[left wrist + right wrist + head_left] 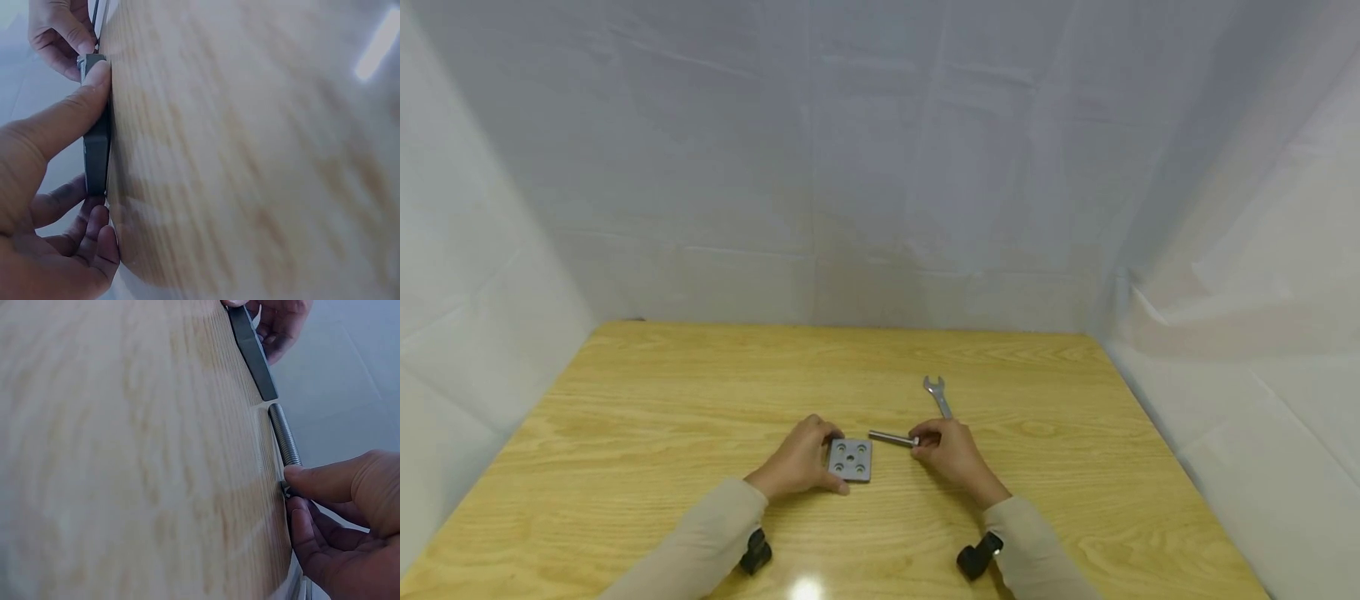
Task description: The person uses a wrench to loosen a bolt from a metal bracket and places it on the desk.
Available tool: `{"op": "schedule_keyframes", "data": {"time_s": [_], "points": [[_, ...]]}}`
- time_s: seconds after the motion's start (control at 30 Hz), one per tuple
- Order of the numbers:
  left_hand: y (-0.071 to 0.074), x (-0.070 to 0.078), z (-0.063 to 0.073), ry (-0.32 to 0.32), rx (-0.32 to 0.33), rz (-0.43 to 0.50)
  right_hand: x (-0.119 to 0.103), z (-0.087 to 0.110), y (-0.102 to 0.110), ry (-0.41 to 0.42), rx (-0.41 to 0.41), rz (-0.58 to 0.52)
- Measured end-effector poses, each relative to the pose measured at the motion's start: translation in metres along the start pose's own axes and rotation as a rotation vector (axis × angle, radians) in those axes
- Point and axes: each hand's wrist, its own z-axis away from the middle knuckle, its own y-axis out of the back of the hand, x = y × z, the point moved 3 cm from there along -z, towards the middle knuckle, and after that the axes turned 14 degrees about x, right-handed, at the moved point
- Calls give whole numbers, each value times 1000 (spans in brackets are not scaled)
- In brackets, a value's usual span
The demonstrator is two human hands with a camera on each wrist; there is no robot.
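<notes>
A square grey metal plate (851, 460) with several holes lies on the wooden table, gripped at its left side by my left hand (802, 458). In the left wrist view the thumb presses one edge of the plate (97, 140) and the fingers curl at the opposite edge. My right hand (951, 454) pinches the head end of a long bolt (891, 437) between thumb and fingers. The bolt's threaded shank (285, 434) points left toward the plate, with a small gap between them. Just behind the right hand lies an open-end wrench (937, 396), its lower part hidden by that hand.
The wooden table (700, 375) has a pale sheet (880, 208) hanging behind it and more sheeting along both sides. Black wrist cameras sit at both sleeves. A bright light reflection shows near the table's front.
</notes>
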Motion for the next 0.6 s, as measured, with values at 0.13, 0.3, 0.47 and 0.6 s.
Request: {"op": "schedule_keyframes", "data": {"time_s": [0.13,0.3,0.47,0.6], "points": [[0,-1,0,-7,-4,-7,-2,1,1,-9,-9,-10],[0,-1,1,-11,-6,-5,-2,1,0,-19,-13,-19],[0,0,2,-11,-14,13,-4,0,2,-21,-16,-19],[0,0,2,4,-21,22,-7,0,6,0,-19,-4]]}}
